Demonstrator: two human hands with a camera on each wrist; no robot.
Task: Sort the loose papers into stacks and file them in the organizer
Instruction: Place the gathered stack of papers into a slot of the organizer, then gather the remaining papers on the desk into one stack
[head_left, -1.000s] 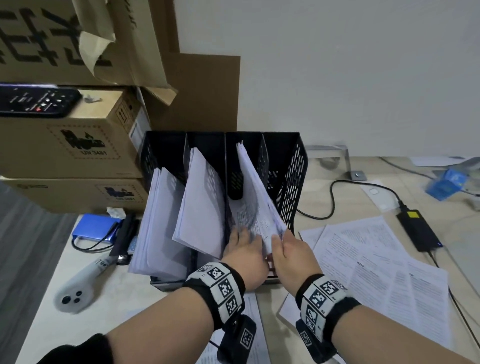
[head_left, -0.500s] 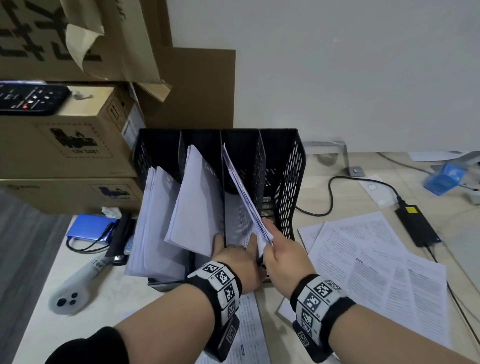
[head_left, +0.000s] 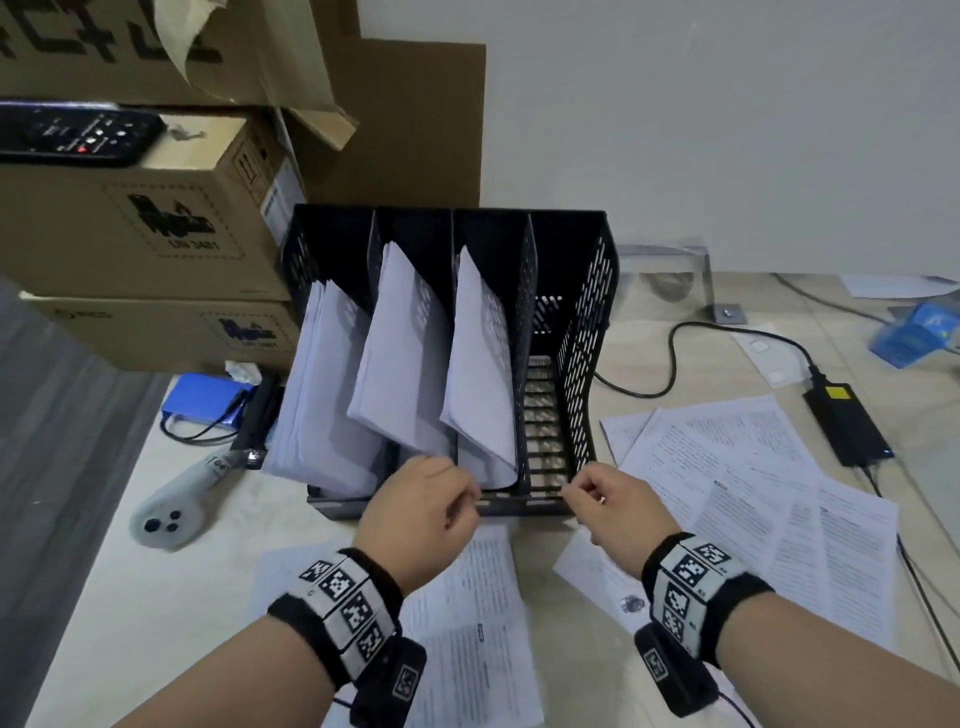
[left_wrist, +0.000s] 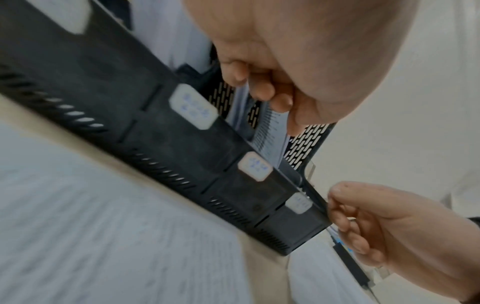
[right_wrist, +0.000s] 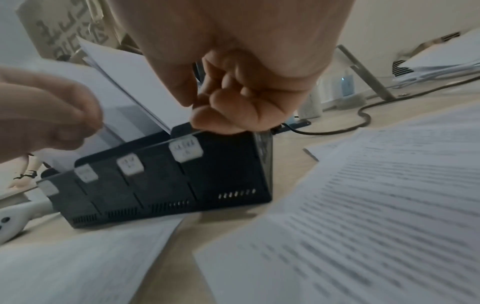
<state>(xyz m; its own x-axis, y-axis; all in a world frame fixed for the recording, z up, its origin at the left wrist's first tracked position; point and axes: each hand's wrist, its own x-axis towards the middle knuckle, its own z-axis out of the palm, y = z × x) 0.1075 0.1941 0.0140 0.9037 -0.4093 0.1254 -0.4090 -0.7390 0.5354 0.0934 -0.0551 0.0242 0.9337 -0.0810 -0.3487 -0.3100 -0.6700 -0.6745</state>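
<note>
Standing on the surface (head_left: 171, 597), the black organizer (head_left: 587, 332) sits just beyond both hands, with three paper stacks (head_left: 400, 353) leaning in the three left of its four compartments. The left hand (head_left: 415, 512) and right hand (head_left: 615, 506) hover at its front edge, fingers curled in, gripping nothing. Loose papers (head_left: 753, 483) lie to the right.

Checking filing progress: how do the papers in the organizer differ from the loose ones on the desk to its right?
The filed papers stand on edge, leaning, in three slots of the organizer; the loose papers lie flat and overlapping on the desk. The filed papers show mostly plain sides; the loose papers show printed text. Both are white sheets.
</note>
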